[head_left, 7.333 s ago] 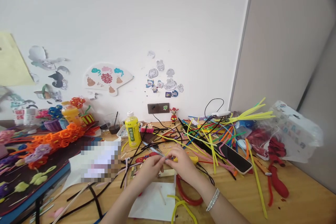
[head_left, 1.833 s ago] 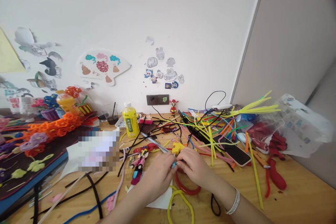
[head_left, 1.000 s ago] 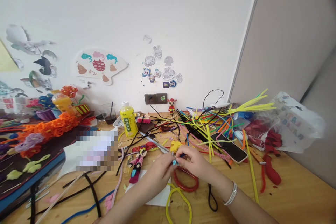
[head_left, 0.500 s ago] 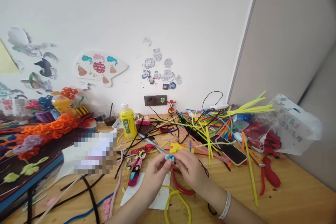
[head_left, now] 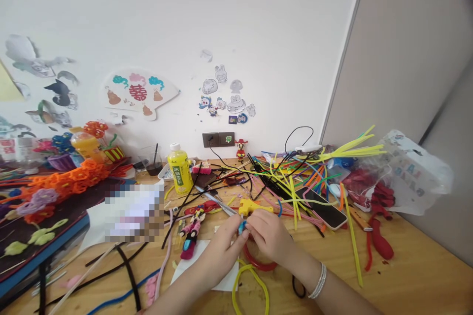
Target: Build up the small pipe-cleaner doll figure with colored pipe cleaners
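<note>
Low in the middle of the wooden desk (head_left: 406, 280), my left hand (head_left: 221, 251) and my right hand (head_left: 271, 238) meet with pinched fingers. Between the fingertips sits a small light-blue fuzzy piece (head_left: 242, 228), gripped from both sides. A silver bracelet (head_left: 318, 280) circles my right wrist. Under my hands lie a white paper sheet (head_left: 192, 263), a red pipe-cleaner ring (head_left: 254, 261) and a yellow pipe-cleaner loop (head_left: 251, 285). A yellow glue gun (head_left: 253, 205) rests just beyond my fingers. A small doll figure (head_left: 192, 229) lies to the left.
A tangle of coloured pipe cleaners (head_left: 295, 182) and a phone (head_left: 321, 209) cover the right back. A yellow bottle (head_left: 176, 174) stands behind. Orange pipe-cleaner flowers (head_left: 74, 182) lie on a dark board at left. A plastic bag (head_left: 414, 172) and red pieces (head_left: 380, 241) sit at right.
My hands have stayed together on the blue piece, shifting slightly and lowering a little over the last second. Earlier they worked higher up near the glue gun.
</note>
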A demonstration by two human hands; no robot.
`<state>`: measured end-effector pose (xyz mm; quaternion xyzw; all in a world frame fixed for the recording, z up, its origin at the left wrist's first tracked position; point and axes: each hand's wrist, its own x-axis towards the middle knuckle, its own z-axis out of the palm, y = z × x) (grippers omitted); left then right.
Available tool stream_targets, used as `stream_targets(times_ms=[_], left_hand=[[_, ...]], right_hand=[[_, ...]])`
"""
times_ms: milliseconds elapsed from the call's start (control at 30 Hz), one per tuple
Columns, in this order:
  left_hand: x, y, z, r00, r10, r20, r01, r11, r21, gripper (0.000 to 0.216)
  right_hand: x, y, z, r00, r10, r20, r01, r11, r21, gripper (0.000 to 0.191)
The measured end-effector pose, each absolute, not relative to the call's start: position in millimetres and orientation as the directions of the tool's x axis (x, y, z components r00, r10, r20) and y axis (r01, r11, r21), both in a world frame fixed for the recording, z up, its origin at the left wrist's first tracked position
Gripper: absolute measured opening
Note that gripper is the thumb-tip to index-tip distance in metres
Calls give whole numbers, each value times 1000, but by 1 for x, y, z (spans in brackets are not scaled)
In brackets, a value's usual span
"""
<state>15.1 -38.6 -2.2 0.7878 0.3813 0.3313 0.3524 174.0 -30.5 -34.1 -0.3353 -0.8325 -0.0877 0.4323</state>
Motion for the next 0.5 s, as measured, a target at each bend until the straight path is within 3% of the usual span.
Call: stream_targets(times_ms=[200,300,367,500], left_hand=[[15,-33,-6,529,844,88,132,-184,974,35],[17,-28,-13,563,826,14,28,-36,999,36],[17,-26,-14,571,821,15,54,-55,997,35],[13,-22,-9,585,804,103,298,-331,895,33]], right_hand=[[181,-25,-34,-514,390,764,674,735,79,30],[184,-26,-31,-568,370,735,652,748,127,29],[186,-27,-27,-590,401,701,632,770,91,30],[189,-29,-18,-583,494,646,587,805,-85,34]])
